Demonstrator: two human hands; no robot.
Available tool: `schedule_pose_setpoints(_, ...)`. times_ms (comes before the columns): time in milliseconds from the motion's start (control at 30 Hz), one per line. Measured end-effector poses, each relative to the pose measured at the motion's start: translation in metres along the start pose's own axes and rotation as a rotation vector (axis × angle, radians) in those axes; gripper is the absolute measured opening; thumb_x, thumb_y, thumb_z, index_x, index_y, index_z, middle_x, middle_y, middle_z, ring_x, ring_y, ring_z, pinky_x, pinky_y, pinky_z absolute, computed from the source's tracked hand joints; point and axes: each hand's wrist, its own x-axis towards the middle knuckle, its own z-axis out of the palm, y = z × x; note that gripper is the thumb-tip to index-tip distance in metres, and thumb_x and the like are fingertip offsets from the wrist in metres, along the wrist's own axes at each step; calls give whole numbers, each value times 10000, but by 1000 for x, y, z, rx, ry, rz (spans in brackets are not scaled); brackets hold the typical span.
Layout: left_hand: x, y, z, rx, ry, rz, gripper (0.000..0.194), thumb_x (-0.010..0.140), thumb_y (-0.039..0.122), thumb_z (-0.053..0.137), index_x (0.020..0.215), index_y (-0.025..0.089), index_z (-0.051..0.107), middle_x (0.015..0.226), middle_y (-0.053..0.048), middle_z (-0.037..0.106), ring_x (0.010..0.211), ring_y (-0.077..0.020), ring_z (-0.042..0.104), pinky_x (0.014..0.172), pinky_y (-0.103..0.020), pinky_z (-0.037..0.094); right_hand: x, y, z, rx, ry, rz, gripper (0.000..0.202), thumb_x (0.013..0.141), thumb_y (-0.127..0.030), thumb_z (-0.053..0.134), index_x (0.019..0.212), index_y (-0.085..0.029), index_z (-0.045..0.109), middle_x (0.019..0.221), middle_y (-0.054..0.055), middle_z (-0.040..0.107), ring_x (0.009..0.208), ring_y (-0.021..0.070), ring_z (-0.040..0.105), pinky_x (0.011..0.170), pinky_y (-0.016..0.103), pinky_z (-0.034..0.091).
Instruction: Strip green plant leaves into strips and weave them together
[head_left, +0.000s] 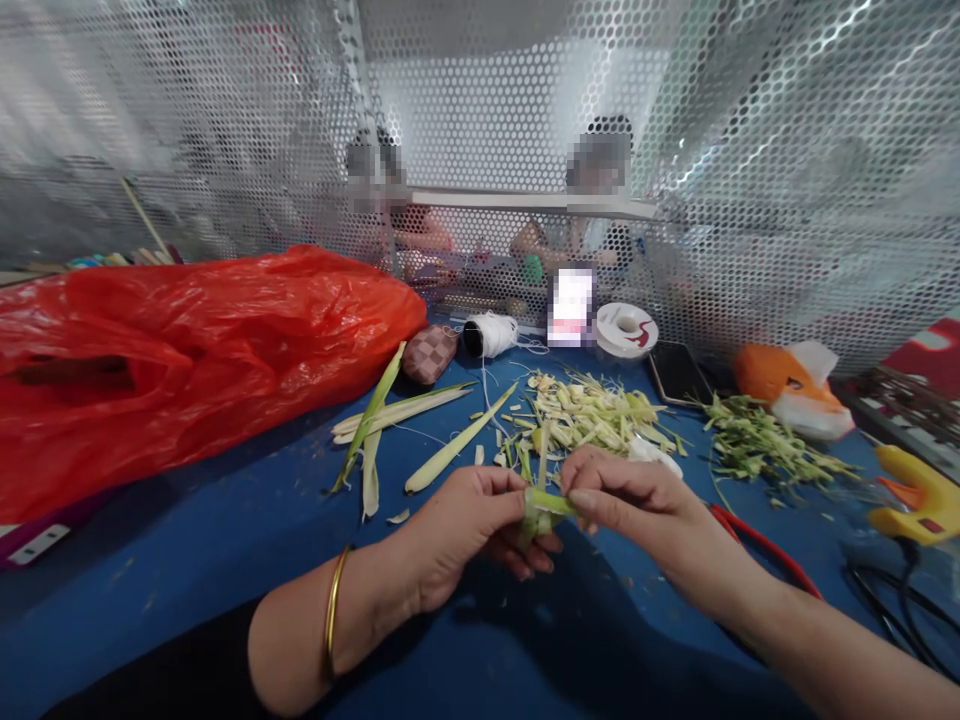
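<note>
Between both hands is a small piece of folded green leaf strips (541, 508), pale and flat. My left hand (480, 520) pinches its left side between thumb and forefinger, the other fingers curled underneath. At its right end, my right hand (630, 495) grips a bright green strip with thumb and fingertips. Just beyond the hands lies a pile of cut leaf scraps (592, 410). A long pale green leaf (457, 445) rests left of the pile, and several more leaves (405, 412) lie farther left.
A red plastic bag (225, 330) covers the left side. At the back stand a white thread spool (491, 333), a lit screen (570, 308), a ribbon roll (626, 330) and a dark phone (679, 373). Green sprigs (765, 440) and a yellow glue gun (919, 500) are right. Perforated metal mesh (487, 110) rises behind.
</note>
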Motion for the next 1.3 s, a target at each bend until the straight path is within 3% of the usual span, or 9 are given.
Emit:
schedule_pose_setpoints(233,-1,2,1,-59,7,-15,173,729,286,663,757,132,589,666,-54,696,506,-105,638,464,-173,464,3,-2,-9,-126,-56,9,300,862,-320,587,587,-201,570,792,35,591,775,178,556,740,329,415)
schedule_pose_setpoints(533,-1,1,-1,-120,-46,-19,141,756,257,653,784,124,614,688,-51,700,516,-90,630,481,-166,467,6,3,-13,166,-130,150,274,845,-326,614,612,-182,601,849,31,598,757,156,550,741,305,423)
schedule_pose_setpoints(667,0,0,-2,-125,-47,-21,136,743,234,659,806,118,626,703,-52,701,528,-89,634,496,-167,469,5,6,-9,193,-90,156,278,842,-329,628,612,-175,598,784,26,604,742,154,540,726,292,415)
schedule_pose_setpoints(867,-1,0,4,-45,51,-17,178,699,279,692,753,129,611,682,-55,703,517,-106,635,478,-181,455,2,4,2,18,-67,97,319,871,-328,576,588,-185,541,704,14,565,695,151,522,673,292,405)
schedule_pose_setpoints(1067,-2,-3,9,-47,96,-13,130,683,233,675,730,123,626,672,-45,695,511,-98,625,478,-179,447,-3,6,17,-90,59,27,293,889,-310,544,621,-194,556,702,16,573,680,147,531,633,279,425)
schedule_pose_setpoints(1300,-2,-1,7,-117,146,35,125,676,210,671,744,133,600,658,-47,701,500,-101,619,467,-178,442,-1,4,11,67,67,150,198,861,-380,593,810,-189,583,708,1,593,671,145,560,641,277,448)
